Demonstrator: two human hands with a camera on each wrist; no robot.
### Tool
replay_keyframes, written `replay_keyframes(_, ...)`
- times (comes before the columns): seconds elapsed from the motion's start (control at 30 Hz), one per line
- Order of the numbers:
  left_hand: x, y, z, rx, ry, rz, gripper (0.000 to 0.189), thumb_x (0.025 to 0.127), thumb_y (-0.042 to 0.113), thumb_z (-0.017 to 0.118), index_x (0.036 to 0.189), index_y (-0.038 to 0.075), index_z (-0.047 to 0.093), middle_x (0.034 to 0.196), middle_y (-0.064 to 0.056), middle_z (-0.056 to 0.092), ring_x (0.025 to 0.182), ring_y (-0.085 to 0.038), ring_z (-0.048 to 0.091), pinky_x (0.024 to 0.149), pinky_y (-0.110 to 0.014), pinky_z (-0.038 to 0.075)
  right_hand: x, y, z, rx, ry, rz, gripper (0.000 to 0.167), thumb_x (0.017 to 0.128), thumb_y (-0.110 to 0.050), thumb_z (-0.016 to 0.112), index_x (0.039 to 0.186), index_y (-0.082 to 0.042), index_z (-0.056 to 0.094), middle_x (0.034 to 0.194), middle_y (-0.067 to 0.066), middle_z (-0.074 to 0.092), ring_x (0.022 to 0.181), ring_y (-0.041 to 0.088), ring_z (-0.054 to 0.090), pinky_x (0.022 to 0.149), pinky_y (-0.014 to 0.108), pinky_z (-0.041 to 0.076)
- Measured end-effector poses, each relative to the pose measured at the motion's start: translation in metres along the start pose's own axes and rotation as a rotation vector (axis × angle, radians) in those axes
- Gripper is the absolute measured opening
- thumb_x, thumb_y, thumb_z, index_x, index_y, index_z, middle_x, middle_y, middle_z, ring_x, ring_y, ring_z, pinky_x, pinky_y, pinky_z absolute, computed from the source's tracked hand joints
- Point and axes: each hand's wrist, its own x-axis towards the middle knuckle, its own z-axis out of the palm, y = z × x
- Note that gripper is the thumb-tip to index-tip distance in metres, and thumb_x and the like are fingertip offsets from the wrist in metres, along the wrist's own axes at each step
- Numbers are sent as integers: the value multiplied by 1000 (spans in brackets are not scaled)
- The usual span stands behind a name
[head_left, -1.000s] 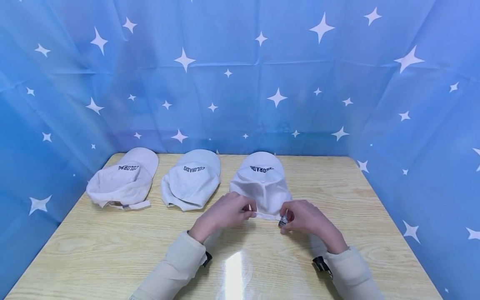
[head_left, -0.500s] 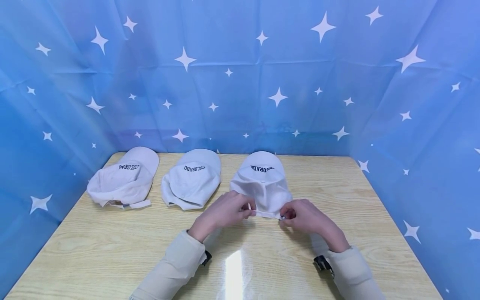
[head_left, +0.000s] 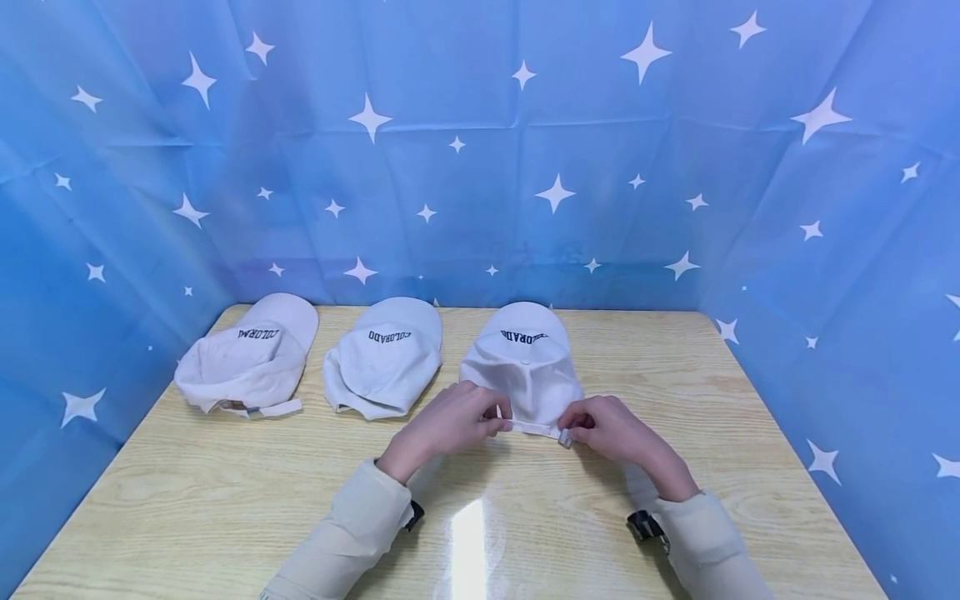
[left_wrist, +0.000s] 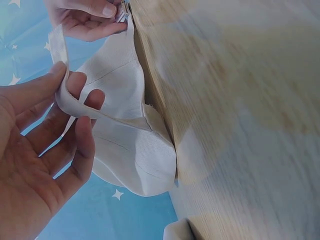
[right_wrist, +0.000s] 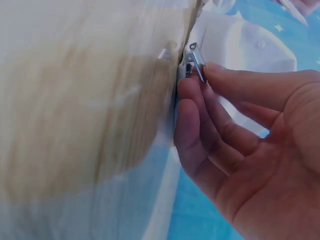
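White cap: dark lettering, rumpled crown, narrow strap, open silvery buckle.

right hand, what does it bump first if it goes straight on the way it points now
Beyond the metal clasp that the right hand pinches, most likely the back of the rightmost white cap; exact depth is unclear.

Around the held white COLORADO baseball cap, bare tabletop leaves passage at 3 and 6 o'clock; the middle cap and leftmost cap obstruct 9, the starred curtain 12.
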Motion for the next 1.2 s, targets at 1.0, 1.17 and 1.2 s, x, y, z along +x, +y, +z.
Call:
replay_keyframes(1.0, 3, -3, 4, -91, 51, -50, 23, 102, 33, 65, 91, 18, 77, 65, 16, 60, 57, -1, 47, 59, -23, 38, -1, 10, 0, 472, -23, 81, 15, 98, 0, 63, 108, 7, 73, 86, 17, 72, 72, 15, 67, 64, 26, 55)
replay_keyframes(1.17, 3, -2, 4, -112, 56, -44, 25, 101, 34, 66, 89, 16, 78, 63, 15, 60, 55, -2, 47, 58, -23, 39, -1, 8, -3, 536, -26, 94, 16, 99, 0, 64, 110, 7, 72, 91, 19, 71, 75, 17, 68, 68, 28, 58)
replay_keyframes(1.2, 3, -1, 4, -117, 56, -45, 25, 101, 34, 66, 89, 15, 78, 63, 15, 61, 54, -1, 48, 57, -23, 39, -2, 7, -4, 548, -22, 95, 17, 98, 0, 64, 111, 7, 72, 92, 19, 70, 76, 17, 68, 69, 29, 58)
